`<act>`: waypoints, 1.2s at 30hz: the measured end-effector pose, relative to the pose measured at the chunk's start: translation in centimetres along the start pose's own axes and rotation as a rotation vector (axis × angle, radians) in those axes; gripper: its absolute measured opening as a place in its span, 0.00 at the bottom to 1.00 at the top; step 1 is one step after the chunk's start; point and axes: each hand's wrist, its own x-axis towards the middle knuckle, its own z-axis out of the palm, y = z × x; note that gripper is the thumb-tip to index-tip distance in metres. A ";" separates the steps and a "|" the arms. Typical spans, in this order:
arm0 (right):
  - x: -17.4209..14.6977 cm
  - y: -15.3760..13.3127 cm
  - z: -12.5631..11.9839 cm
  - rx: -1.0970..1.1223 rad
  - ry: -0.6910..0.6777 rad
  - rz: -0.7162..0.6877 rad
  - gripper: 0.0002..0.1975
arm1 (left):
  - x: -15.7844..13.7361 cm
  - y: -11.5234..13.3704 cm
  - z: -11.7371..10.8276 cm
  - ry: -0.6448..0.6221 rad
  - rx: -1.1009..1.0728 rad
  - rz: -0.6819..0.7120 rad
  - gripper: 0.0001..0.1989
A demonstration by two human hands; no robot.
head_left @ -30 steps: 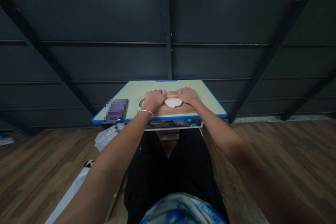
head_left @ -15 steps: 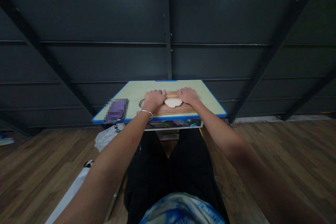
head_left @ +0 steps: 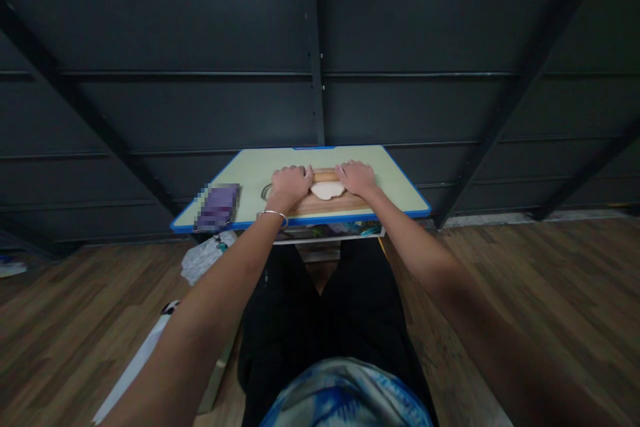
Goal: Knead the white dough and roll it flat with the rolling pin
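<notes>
Head view: a wooden rolling pin (head_left: 325,177) is held crosswise, its left end covered by the curled fingers of the left hand (head_left: 291,185) and its right end by those of the right hand (head_left: 357,177); the fingertips are mostly hidden. In the gap between the two sets of fingers, on the body side of the pin, a flat, pale piece of dough (head_left: 327,191) is seen lying on a wooden board (head_left: 330,205). The board is set on a pale green table (head_left: 400,190) edged in blue. Just left of the left fingers, a dark loop (head_left: 266,192) is partly hidden by the hand. Farther left, well apart from the fingers, a purple item (head_left: 219,205) is blurred by pixelation. A bracelet (head_left: 273,214) is worn behind the left fingers, at the wrist.
</notes>
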 end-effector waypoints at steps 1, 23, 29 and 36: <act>-0.1 0.1 0.1 0.001 0.003 -0.006 0.36 | 0.0 0.0 0.0 0.005 -0.007 0.000 0.37; 0.3 0.1 0.0 0.008 -0.025 -0.014 0.36 | 0.7 -0.3 0.5 -0.020 0.018 0.020 0.35; 0.4 0.1 0.4 -0.004 0.014 -0.002 0.36 | 0.7 -0.4 0.8 -0.003 0.020 0.033 0.34; 0.4 0.0 0.3 -0.016 0.025 -0.001 0.35 | 0.1 -0.3 0.2 -0.004 0.027 0.066 0.34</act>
